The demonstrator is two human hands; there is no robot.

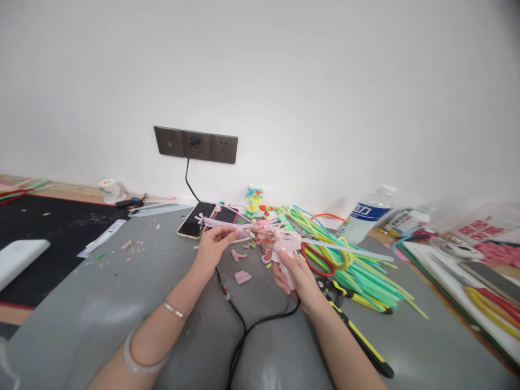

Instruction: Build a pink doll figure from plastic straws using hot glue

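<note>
My right hand is wrapped round the handle of a pink glue gun, with a small red light showing on its side. A long whitish glue stick juts from the gun's back, pointing right. The nozzle end faces left, toward my left hand. Thumb and fingers of that hand are pinched on a bundle of pale pink stems. Amber and pink lumps sit around the nozzle, too blurred to make out. Pink pieces lie on the grey mat between my hands.
Green and yellow stems spread at right, beside yellow-black pliers. A bottle stands behind them. Phones lie near the wall. A black cable runs to the gun. A small colourful figure stands at the back.
</note>
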